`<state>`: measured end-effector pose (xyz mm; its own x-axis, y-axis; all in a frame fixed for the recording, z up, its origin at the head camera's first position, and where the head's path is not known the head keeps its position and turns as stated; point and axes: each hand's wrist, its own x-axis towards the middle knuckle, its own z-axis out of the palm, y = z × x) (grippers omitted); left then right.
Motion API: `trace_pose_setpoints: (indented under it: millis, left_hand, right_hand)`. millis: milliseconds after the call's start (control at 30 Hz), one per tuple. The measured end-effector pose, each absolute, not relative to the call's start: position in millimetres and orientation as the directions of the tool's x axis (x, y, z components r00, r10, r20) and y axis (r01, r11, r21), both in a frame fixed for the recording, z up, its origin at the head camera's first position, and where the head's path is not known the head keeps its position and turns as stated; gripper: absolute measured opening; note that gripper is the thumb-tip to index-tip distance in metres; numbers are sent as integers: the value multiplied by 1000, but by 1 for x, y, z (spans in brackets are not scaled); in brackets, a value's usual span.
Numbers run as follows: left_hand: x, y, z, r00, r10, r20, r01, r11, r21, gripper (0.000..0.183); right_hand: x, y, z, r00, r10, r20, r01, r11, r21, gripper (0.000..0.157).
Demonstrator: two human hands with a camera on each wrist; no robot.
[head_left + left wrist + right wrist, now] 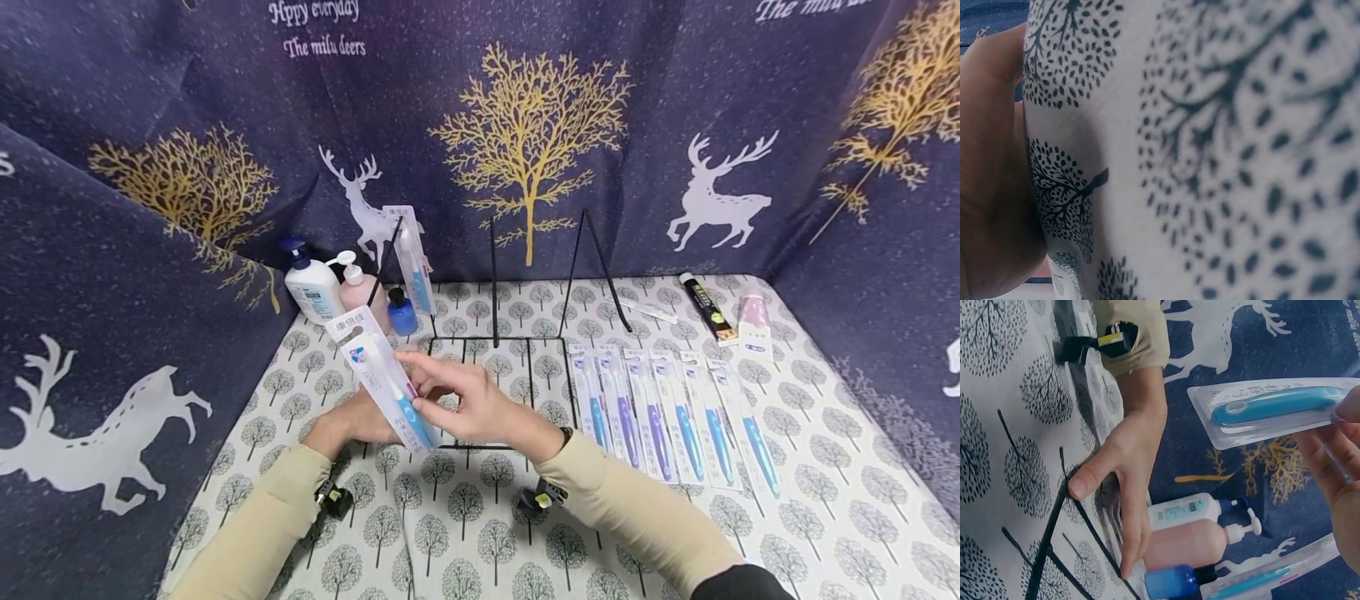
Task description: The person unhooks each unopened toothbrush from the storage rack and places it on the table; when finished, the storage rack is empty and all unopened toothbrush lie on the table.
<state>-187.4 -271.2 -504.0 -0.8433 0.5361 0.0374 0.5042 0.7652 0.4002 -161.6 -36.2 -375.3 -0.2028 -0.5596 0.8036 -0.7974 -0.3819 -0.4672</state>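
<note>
My right hand (pixel 480 404) pinches a packaged toothbrush (pixel 386 379) with a blue handle, raised and tilted above the left part of a black wire rack (pixel 494 283). In the right wrist view, the thumb and fingers grip the edge of its clear blister pack (pixel 1260 412). Behind that pack, my left hand (pixel 366 417) is low over the table, partly hidden in the head view. In the right wrist view, its thumb and extended fingers touch the rack's thin wires (pixel 1047 550). Another packaged toothbrush (pixel 412 262) stands upright at the rack's left end.
Several packaged toothbrushes (pixel 660 417) lie in a row right of the rack. A white pump bottle (pixel 313 292), a pink pump bottle (pixel 358 292) and a blue bottle (pixel 402 313) stand at back left. A black tube (pixel 707 308) and a pink-white tube (pixel 754 321) lie at back right.
</note>
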Motion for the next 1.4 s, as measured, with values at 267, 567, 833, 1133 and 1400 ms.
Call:
trace_pose_setpoints:
  millis: [267, 567, 833, 1133, 1400]
  left_hand:
    - [-183, -269, -502, -846, 532, 41, 517, 797, 313, 78]
    - [-183, -270, -504, -858, 510, -60, 499, 856, 139, 108]
    - [-187, -273, -510, -856, 515, -42, 507, 853, 123, 106]
    - [-185, -272, -506, -856, 515, -44, 507, 853, 128, 107]
    - [-185, -272, -506, -849, 528, -21, 521, 844, 127, 105]
  right_hand:
    - [-157, -17, -377, -159, -546, 822, -811, -403, -425, 69]
    - [-148, 24, -351, 2, -422, 907, -835, -500, -231, 69]
    - [-146, 72, -338, -52, -370, 927, -833, -497, -245, 63]
    - [-150, 138, -343, -267, -210, 941, -819, -465, -336, 53]
    - [-155, 209, -358, -539, -68, 840, -775, -352, -526, 54]
